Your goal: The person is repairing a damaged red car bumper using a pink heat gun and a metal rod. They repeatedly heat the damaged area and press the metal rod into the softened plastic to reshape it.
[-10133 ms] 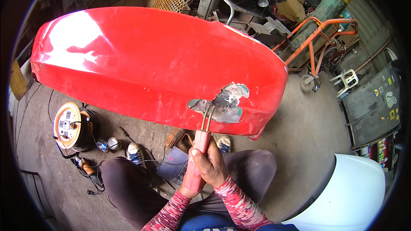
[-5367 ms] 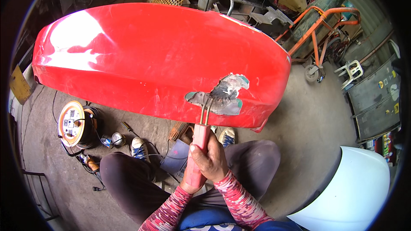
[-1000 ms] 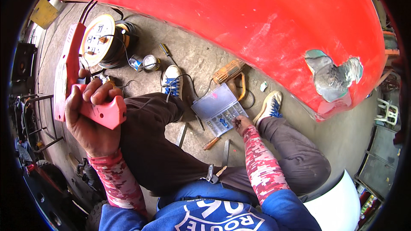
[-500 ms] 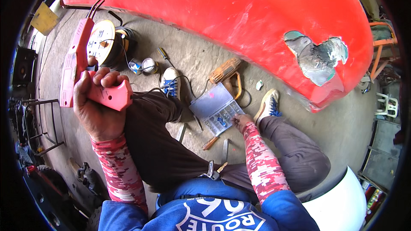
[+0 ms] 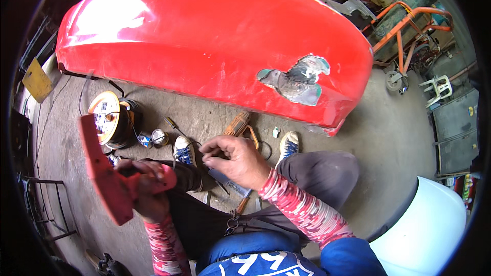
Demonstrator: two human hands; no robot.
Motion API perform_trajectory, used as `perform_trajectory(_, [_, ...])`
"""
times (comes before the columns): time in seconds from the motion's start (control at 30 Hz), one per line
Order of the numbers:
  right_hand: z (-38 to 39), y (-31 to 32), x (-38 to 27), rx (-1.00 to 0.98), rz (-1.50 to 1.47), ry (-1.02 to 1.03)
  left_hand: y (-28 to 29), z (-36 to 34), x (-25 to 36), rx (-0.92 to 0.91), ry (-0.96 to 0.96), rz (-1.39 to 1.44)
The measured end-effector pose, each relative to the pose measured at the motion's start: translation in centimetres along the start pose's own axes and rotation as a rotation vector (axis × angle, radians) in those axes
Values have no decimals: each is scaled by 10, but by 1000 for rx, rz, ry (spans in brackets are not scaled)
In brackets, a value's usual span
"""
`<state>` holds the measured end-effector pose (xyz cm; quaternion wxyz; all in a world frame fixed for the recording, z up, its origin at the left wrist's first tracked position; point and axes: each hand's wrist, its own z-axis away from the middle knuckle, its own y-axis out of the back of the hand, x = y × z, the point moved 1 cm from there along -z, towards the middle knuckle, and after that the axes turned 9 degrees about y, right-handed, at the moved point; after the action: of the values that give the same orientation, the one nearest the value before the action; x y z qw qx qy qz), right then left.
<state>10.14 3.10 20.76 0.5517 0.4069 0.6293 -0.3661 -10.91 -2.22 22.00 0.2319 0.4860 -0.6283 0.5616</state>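
Red and glossy, the bumper [image 5: 215,46] spans the upper half of the frame, its long axis running from upper left gently down toward the right. We see its torn patch [image 5: 296,83] right of centre, above and to the right of both our hands. Our right hand [image 5: 238,161] is the nearer, at mid-frame; thumb and fingers curl close together, though we cannot tell whether they pinch something small. Well apart from it, toward the lower left, our left hand [image 5: 151,189] is wrapped round a pink gun-shaped tool [image 5: 98,161], whose body leans steeply from upper left to lower right, blurred prongs [image 5: 84,89] pointing up.
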Motion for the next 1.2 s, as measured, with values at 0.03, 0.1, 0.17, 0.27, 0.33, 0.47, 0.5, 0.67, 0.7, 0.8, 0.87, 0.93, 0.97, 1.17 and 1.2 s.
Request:
perform_trajectory(0.03, [-2, -4, -20, 2, 165, 151, -3, 6, -5, 45, 54, -25])
perform_trajectory(0.1, [-14, -16, -45, -8, 288, 280, -7, 15, -10, 119, 144, -104])
perform_trajectory(0.17, [-23, -27, -58, -32, 324, 310, -8, 16, -10, 108, 146, -102])
perform_trajectory(0.27, [-26, -42, -64, -65, 266, 356, -14, 14, -9, 68, 69, -102])
perform_trajectory(0.33, [-24, -48, -65, -4, 231, 427, -18, 15, -8, 106, 77, -80])
perform_trajectory(0.47, [-21, -46, -63, 32, 231, 358, -23, 16, -9, 127, 116, -65])
perform_trajectory(0.5, [-22, -46, -62, 43, 258, 378, -23, 16, -9, 119, 117, -81])
perform_trajectory(0.67, [-22, -42, -58, 47, 257, 322, -24, 11, -14, 118, 136, -151])
perform_trajectory(0.7, [-22, -41, -56, 56, 244, 329, -25, 10, -15, 132, 142, -148])
perform_trajectory(0.8, [-20, -41, -51, 83, 167, 302, -26, 10, -18, 154, 161, -121])
perform_trajectory(0.87, [-18, -43, -45, 100, 111, 246, -26, 9, -18, 188, 185, -108])
perform_trajectory(0.93, [-14, -45, -41, 148, 105, 332, -25, 9, -18, 183, 189, -85])
perform_trajectory(0.97, [-12, -46, -39, 175, 118, 370, -24, 8, -17, 179, 189, -76])
perform_trajectory(1.17, [-8, -50, -28, 211, 119, 417, -24, 5, -12, 155, 230, -33])
perform_trajectory(1.2, [-8, -51, -28, 222, 105, 409, -24, 4, -11, 145, 256, -31])
